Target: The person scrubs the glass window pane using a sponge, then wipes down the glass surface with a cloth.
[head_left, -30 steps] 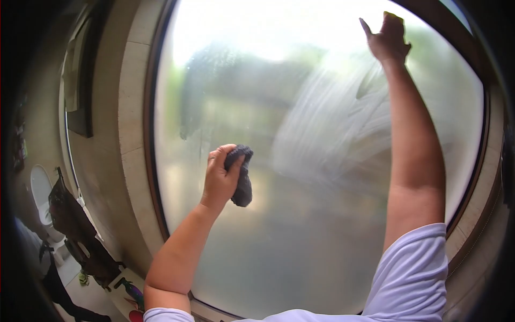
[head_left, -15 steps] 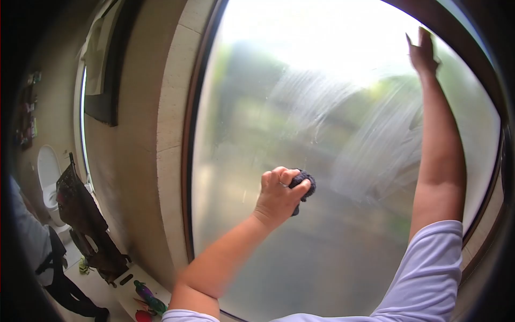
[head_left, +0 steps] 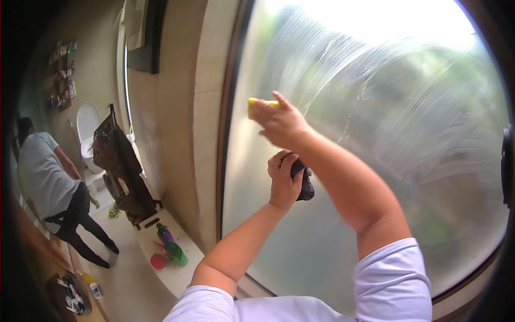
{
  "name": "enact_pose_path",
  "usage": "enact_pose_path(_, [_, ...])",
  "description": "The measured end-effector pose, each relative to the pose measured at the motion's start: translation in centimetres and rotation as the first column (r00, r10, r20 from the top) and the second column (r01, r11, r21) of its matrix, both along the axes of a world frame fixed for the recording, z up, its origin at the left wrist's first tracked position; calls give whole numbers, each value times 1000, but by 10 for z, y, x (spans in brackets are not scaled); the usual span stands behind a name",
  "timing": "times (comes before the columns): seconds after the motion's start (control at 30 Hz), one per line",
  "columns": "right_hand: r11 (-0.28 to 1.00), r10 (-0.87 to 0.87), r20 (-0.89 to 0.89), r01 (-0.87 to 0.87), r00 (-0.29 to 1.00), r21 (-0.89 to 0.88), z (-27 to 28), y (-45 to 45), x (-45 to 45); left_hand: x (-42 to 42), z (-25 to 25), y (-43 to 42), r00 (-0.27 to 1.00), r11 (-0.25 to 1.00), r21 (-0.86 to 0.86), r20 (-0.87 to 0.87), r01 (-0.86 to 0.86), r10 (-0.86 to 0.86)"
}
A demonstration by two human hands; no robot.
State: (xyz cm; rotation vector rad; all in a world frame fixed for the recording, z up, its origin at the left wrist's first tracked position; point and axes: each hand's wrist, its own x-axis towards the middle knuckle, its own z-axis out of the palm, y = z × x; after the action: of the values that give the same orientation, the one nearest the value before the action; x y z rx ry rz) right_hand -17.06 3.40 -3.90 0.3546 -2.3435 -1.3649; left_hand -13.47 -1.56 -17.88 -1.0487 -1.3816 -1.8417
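A large frosted-looking window pane [head_left: 322, 241] fills the right of the view, with white soapy streaks across its upper part. My right hand [head_left: 281, 121] presses a yellow sponge [head_left: 253, 107] to the glass near the left frame, its palm and fingers over most of the sponge. Just below it, my left hand [head_left: 284, 180] grips a dark cloth [head_left: 306, 188], which bunches out to the right of the fingers. The right forearm passes close beside the cloth.
Left of the window is a tiled wall edge [head_left: 206, 118]. Below it, a white ledge [head_left: 179, 284] holds a green bottle [head_left: 174, 252] and a red round object [head_left: 158, 261]. Further left are a dark rack [head_left: 120, 155], a toilet [head_left: 88, 126] and another person [head_left: 48, 172] bending forward.
My right hand has swept from the upper right down to the left side with the sponge. New streaks arc over the glass. The view has turned left, showing more of the other person.
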Motion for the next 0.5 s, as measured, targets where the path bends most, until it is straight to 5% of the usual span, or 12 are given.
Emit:
enact_pose_path(0.07, [936,-350,98,343,932,84,45,-25,6,-8,-14,-13,999,996,-89,31,21,-18])
enact_pose_path(0.1, [995,-82,-256,65,963,-73,66,16,-15,-15,-17,-16,997,994,-96,60,52,-46])
enact_pose_path(0.13, [954,-152,-354,44,923,-296,119,12,-10,-24,-18,-17,994,992,-99,86,80,-72])
enact_pose_path(0.17, [952,-123,-473,-30,872,-304,168,8,1,-32,-18,-21,988,990,-88,115,110,-100])
enact_pose_path(0.2, [967,-226,-603,101,765,-235,223,29,-2,-43,-18,-23,982,987,-74,139,142,-131])
enact_pose_path(0.27, [915,-325,-700,24,636,-403,262,-18,29,-62,-13,-23,961,979,-49,207,199,-185])
enact_pose_path(0.33, [885,-425,-724,80,544,-459,250,-35,7,-76,-14,-25,926,967,-49,305,250,-224])
enact_pose_path(0.4, [937,-293,-640,80,710,-340,194,-13,-48,-88,-20,-26,864,951,1,417,309,-281])
enact_pose_path(0.43, [982,-88,-633,-41,769,-186,134,6,-77,-96,-28,-26,829,944,31,470,330,-305])
enact_pose_path(0.47, [951,-165,-368,48,915,-307,71,2,-90,-101,-37,-26,785,934,64,523,351,-331])
enact_pose_path(0.5, [976,-183,-263,143,947,-164,-5,13,-104,-107,-47,-26,708,910,181,578,373,-405])
